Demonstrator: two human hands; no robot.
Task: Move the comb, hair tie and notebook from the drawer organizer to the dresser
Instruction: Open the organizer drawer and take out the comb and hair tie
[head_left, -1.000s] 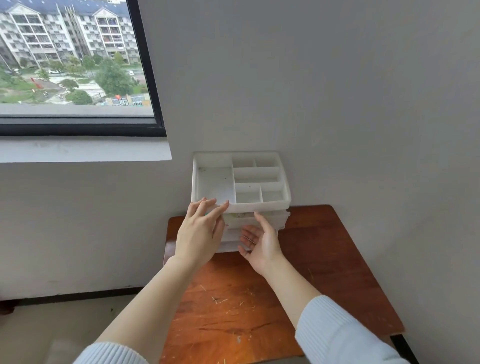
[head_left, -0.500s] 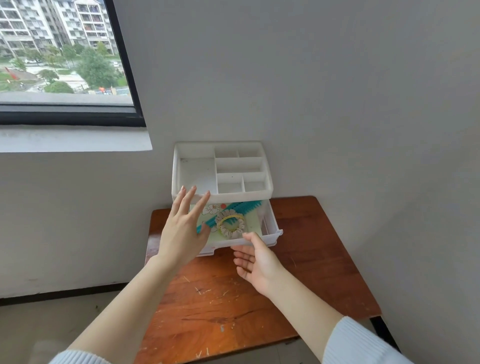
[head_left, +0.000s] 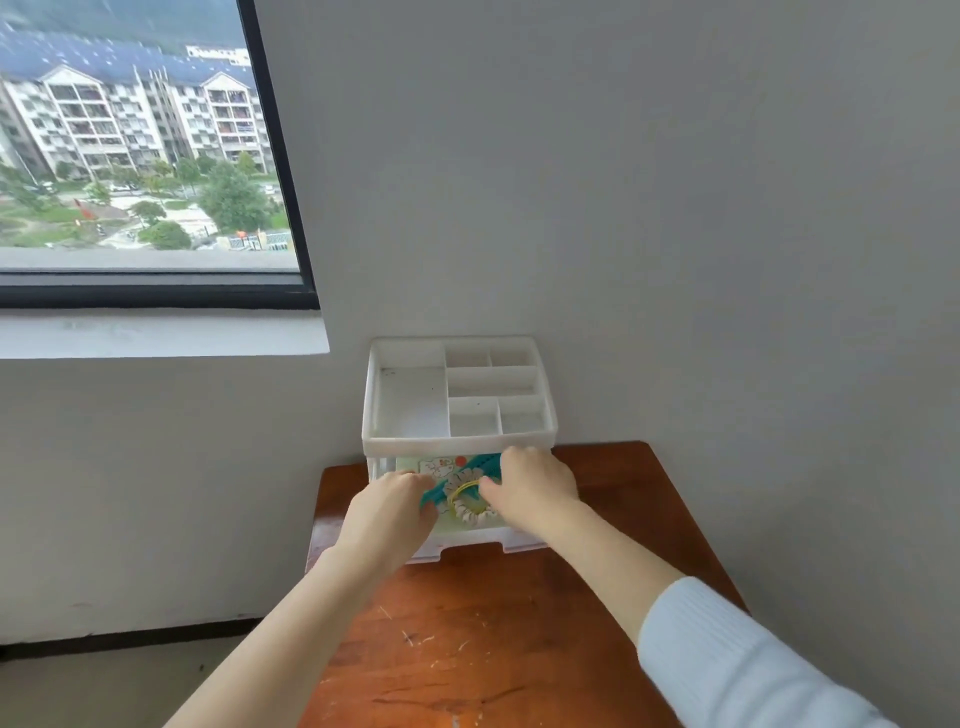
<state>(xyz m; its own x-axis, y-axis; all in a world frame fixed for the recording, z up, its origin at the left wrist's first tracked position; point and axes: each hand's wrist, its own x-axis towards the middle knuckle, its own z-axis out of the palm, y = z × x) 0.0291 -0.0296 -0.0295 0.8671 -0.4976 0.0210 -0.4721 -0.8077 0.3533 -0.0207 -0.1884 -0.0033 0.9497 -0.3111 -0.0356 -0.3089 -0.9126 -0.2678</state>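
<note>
Both hands reach into the open drawer of the organizer (head_left: 460, 436): left hand (head_left: 387, 512) fingers closed on the teal comb (head_left: 434, 492), right hand (head_left: 535, 486) fingers curled by the hair tie (head_left: 470, 501), grip unclear. Both lie on the notebook (head_left: 434, 465). Risk: lifting the comb snags the hair tie, flicking it off the worktop (head_left: 467, 649).

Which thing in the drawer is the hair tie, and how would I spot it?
Find the white drawer organizer against the wall on the wooden dresser; its drawer is pulled open. Between the left hand and right hand lies the hair tie. It is a frilly white ring with a yellow band, unlike the long teal comb or flat cartoon notebook.
</note>
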